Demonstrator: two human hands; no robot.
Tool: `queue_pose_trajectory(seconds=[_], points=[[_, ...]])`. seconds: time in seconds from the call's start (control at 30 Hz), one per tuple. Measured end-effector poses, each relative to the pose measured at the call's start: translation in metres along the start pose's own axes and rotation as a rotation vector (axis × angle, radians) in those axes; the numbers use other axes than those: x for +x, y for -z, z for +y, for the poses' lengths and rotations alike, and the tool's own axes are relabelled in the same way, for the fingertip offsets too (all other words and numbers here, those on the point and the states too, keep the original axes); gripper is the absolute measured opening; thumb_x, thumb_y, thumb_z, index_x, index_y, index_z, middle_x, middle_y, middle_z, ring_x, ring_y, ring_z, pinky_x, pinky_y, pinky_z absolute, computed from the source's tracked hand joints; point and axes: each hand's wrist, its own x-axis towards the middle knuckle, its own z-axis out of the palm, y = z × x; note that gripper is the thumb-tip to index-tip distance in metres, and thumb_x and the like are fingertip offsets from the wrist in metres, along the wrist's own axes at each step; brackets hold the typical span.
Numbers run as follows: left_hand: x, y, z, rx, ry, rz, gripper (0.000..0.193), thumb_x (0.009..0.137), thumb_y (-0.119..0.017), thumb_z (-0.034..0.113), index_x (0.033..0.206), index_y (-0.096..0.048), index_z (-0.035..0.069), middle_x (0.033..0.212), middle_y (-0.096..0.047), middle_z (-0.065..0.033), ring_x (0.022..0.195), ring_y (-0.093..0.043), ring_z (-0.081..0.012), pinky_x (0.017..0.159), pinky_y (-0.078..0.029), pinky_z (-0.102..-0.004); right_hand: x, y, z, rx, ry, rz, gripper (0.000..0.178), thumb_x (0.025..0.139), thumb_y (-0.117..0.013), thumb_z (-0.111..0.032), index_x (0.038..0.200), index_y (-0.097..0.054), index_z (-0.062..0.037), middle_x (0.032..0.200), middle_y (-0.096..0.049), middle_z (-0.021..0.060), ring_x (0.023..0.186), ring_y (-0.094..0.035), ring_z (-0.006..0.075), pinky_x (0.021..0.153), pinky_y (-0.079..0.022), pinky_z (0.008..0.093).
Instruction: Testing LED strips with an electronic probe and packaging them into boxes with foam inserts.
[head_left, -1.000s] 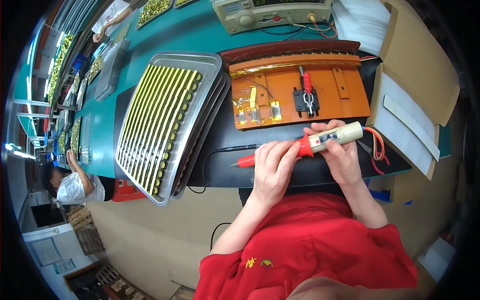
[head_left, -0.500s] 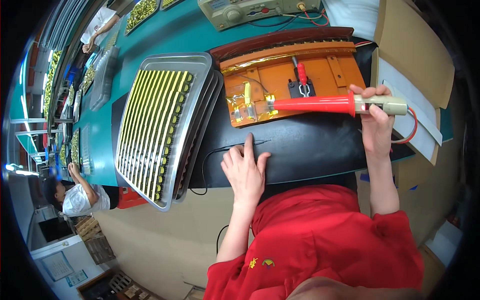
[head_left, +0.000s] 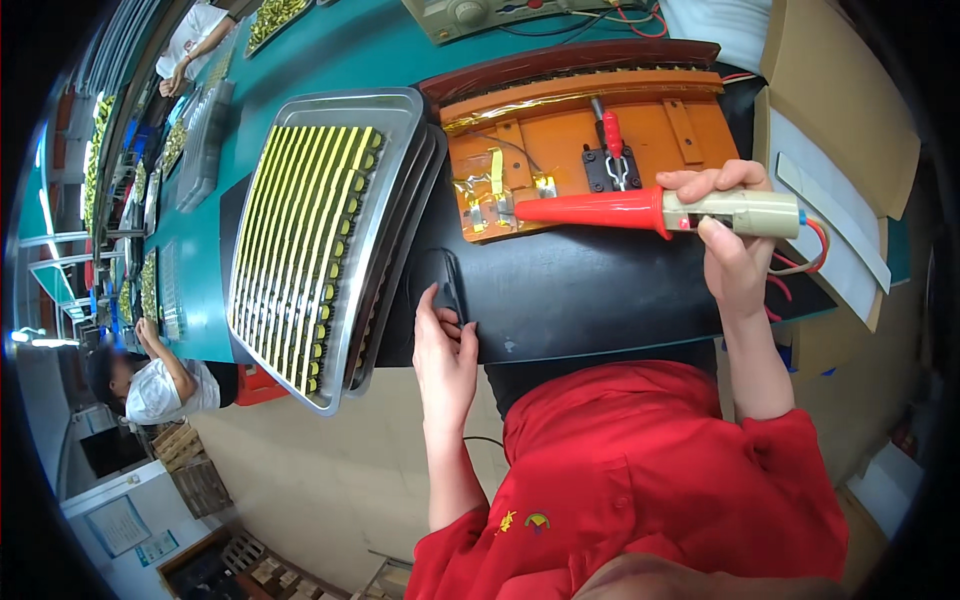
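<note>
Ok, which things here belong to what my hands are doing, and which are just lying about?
Seemingly in use:
red-and-cream probe, in your right hand
orange fixture, at the probe's tip
black lead, by your left hand

Apparently lying about:
cardboard box
pink-handled tool, partly hidden
stacked metal trays

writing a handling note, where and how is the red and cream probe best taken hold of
Likely best by the cream handle of the probe, from the right: the handle is a thick barrel, while the red cone beyond the flared collar narrows leftward to a tip. The right hand grips there. Keep clear of the wires at the handle's end.
</note>
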Motion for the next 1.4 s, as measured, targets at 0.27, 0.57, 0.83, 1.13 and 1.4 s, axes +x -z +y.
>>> queue_pose_trajectory(seconds=[0.27, 0.57, 0.83, 1.13, 1.4], points=[[0.0, 0.006, -0.001, -0.631, -0.039, -0.219, 0.021, 0.086, -0.063, -0.008, 0.105, -0.06, 0.001, 0.097, -0.05, -0.003, 0.078, -0.05, -0.0069, 0.069, -0.049, -0.0225, -0.002, 0.001, -0.003, -0.016, 0.029, -0.006, 0.04, 0.076, -0.049, 0.008, 0.114, -0.04, -0.003, 0.099, -0.063, 0.0163, 0.106, -0.062, 0.0345, 0.101, -0.045, 0.0525], [0.044, -0.017, 0.021, -0.64, -0.28, 0.225, 0.013, 0.093, -0.058, -0.004, 0.106, -0.054, -0.001, 0.113, -0.063, -0.0163, 0.103, -0.063, -0.018, 0.089, -0.052, -0.0295, 0.0, 0.002, -0.009, -0.101, 0.034, -0.056, 0.042, 0.076, -0.049, 0.006, 0.116, -0.04, -0.0022, 0.099, -0.064, 0.0167, 0.106, -0.063, 0.0342, 0.101, -0.046, 0.0509], [0.068, -0.028, 0.012, -0.504, -0.277, 0.244, 0.012, 0.094, -0.059, 0.0, 0.104, -0.056, -0.003, 0.1, -0.063, -0.0108, 0.091, -0.065, -0.0157, 0.08, -0.053, -0.0285, 0.001, 0.005, -0.006, -0.099, 0.026, -0.076, 0.042, 0.076, -0.05, 0.004, 0.117, -0.04, -0.002, 0.1, -0.064, 0.0168, 0.107, -0.062, 0.0344, 0.1, -0.046, 0.0504], [0.077, -0.022, 0.027, -0.275, -0.32, 0.228, 0.01, 0.093, -0.059, 0.001, 0.1, -0.053, -0.002, 0.091, -0.06, -0.0156, 0.083, -0.063, -0.0283, 0.074, -0.05, -0.0352, 0.003, 0.008, -0.005, -0.1, 0.019, -0.078, 0.041, 0.078, -0.052, 0.0, 0.117, -0.04, -0.0018, 0.1, -0.064, 0.017, 0.106, -0.062, 0.0345, 0.1, -0.045, 0.0512], [0.076, -0.018, 0.03, -0.328, -0.283, 0.174, 0.01, 0.092, -0.06, 0.001, 0.1, -0.054, -0.002, 0.091, -0.06, -0.0148, 0.082, -0.064, -0.0257, 0.074, -0.051, -0.0339, 0.003, 0.011, -0.001, -0.08, 0.005, -0.053, 0.041, 0.079, -0.053, -0.001, 0.117, -0.04, -0.0014, 0.099, -0.064, 0.0175, 0.105, -0.063, 0.0347, 0.1, -0.045, 0.0526]])
